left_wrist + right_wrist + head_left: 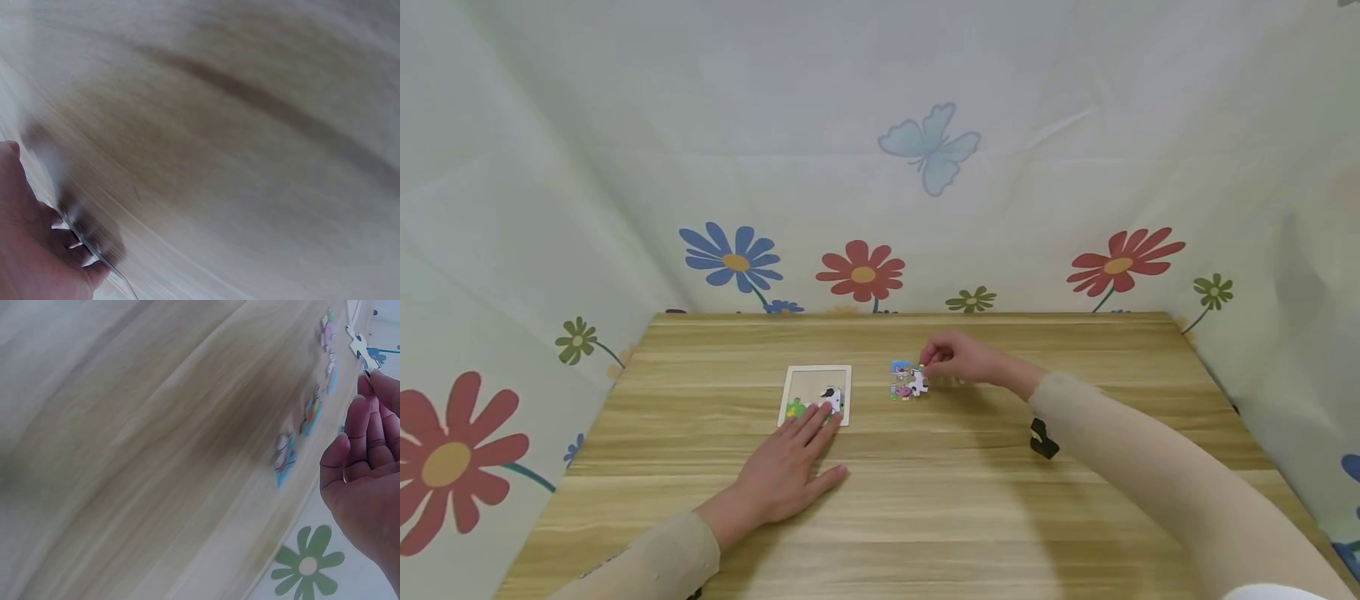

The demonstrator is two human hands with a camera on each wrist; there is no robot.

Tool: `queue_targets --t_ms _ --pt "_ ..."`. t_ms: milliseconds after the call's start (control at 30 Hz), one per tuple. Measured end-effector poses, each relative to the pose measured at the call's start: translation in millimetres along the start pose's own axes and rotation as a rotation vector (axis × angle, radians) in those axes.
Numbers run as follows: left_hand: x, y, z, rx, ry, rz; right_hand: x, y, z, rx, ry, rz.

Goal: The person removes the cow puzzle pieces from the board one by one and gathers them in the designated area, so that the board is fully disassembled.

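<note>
My left hand (782, 471) lies with straight fingers on the lower part of a light-framed puzzle tray (818, 367). Inside the tray show a green puzzle piece (793, 408) and a black-and-white piece (832, 396); the fingers hide some of the rest. To the right, my right hand (964, 357) pinches a white puzzle piece (359, 345) between thumb and fingertips, over a small group of loose pieces. Among these are a blue-topped piece (899, 367) and a pink one (905, 391). The right wrist view shows several loose pieces (285, 457) in a row beside the hand.
Both hands work over a wood-grain table (925, 508). Behind it hangs a pale cloth (775, 150) printed with flowers and a butterfly. A black object (1042, 439) shows at the right forearm.
</note>
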State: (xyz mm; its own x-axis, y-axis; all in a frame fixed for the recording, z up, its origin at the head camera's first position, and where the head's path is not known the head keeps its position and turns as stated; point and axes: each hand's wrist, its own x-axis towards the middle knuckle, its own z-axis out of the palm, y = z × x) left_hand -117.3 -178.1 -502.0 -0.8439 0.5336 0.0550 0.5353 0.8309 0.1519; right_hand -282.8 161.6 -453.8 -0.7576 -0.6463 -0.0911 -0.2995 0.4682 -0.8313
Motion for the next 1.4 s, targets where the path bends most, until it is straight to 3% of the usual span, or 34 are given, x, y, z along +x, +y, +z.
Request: queue_targets --t_ms 500,900,1400 --pt "-0.5 0.4 0.5 0.010 0.007 0.002 -12.4 12 0 -0.105 -0.013 0.045" --pt "-2.1 0.0 1.7 0.012 0.012 -0.001 -11.8 13 9 -0.259 0.034 -0.005" --pt "-2.8 -1.7 4.1 0.005 0.007 -0.007 -16.0 18 15 -0.322 0.059 -0.073"
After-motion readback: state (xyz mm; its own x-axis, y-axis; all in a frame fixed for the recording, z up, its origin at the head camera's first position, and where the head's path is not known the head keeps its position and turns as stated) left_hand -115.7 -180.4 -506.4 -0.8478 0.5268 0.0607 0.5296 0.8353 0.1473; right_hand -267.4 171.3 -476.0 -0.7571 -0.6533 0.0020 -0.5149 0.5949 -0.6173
